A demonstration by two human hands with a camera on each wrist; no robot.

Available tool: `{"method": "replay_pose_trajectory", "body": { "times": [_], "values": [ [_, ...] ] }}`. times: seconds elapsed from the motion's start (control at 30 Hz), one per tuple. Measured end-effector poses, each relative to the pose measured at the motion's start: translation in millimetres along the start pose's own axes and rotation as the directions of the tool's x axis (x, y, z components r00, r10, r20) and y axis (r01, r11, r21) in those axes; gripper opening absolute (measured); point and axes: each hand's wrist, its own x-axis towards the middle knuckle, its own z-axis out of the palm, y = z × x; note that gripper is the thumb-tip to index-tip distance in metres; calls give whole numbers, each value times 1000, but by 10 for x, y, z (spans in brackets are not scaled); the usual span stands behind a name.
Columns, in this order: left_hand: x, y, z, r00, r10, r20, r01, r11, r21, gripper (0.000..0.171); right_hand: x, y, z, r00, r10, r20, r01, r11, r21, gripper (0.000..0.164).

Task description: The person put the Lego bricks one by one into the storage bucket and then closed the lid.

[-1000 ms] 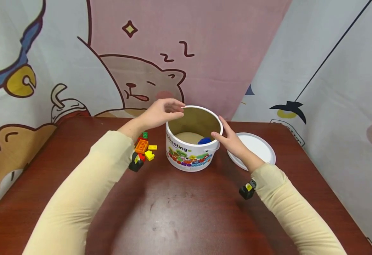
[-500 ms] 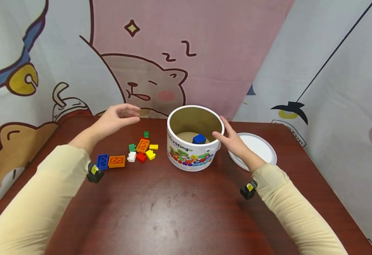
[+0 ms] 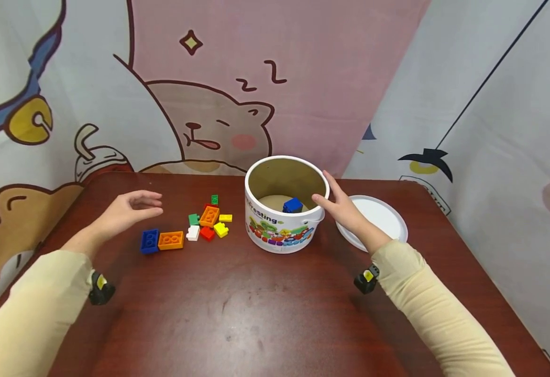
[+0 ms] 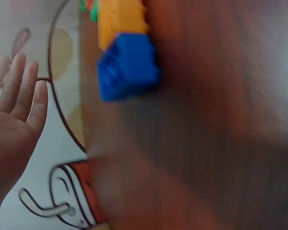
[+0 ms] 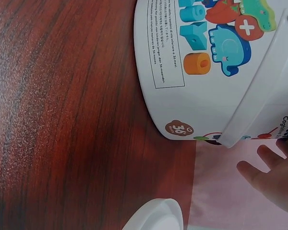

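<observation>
My left hand [image 3: 129, 210] is held with relaxed fingers above the table's left side, holding nothing. Just in front of it lies a blue toy brick [image 3: 150, 241], end to end with an orange brick [image 3: 171, 240]. In the left wrist view the blue brick [image 4: 129, 67] is beside the spread fingers [image 4: 21, 91]. My right hand [image 3: 343, 212] rests at the right rim of a white bucket [image 3: 281, 230], thumb over the edge and fingers along the outside. Inside the bucket a blue brick [image 3: 293, 205] sits on its floor.
Several small bricks lie between the left hand and the bucket: white [image 3: 193, 233], red [image 3: 207, 233], yellow [image 3: 220, 229], green [image 3: 194, 219] and orange [image 3: 209, 215]. A round white lid [image 3: 383, 222] lies right of the bucket. A printed curtain [image 3: 327, 78] hangs behind the table.
My left hand has moved from over the bucket's left rim to the left and lower, near the blue brick. The blue brick in the bucket now sits differently. The right hand stays at the rim.
</observation>
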Motion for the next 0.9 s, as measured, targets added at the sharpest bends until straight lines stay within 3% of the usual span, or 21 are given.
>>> {"method": "replay_pose_trajectory", "body": {
  "times": [0.4,0.6,0.9],
  "values": [
    [-179,-505,114,998,-45,34,44,999,27,59,-3,11,3,1000,-4,-2,4,1000,6,76],
    [-242,-547,204,997,-61,50,61,998,1,65,-4,15,6,1000,-4,-1,4,1000,1,76],
    [-233,-549,247,990,-39,132,34,999,43,74,-11,-10,10,1000,-3,2,3,1000,5,76]
  ]
}}
